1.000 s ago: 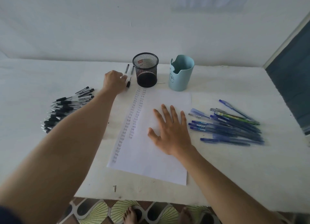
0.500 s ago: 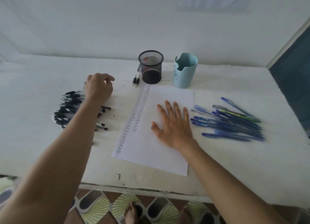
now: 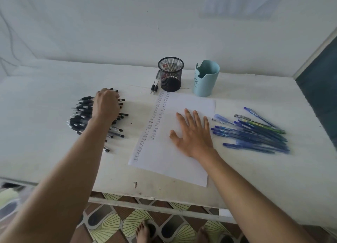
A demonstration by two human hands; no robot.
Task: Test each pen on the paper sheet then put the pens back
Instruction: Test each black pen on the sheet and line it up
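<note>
Head view, left hand (image 3: 106,106) over black pens (image 3: 81,118)

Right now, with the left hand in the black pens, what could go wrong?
The left hand reaches into the crowded black pens; pulling one out may scatter the others. The blue pens lie close beside the right hand, flat on the paper sheet; a sideways move could knock them.

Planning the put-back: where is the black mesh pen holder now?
Head view: the black mesh pen holder stands upright near the table's far edge, just beyond the paper sheet's far-left corner, left of the light blue cup.
</note>
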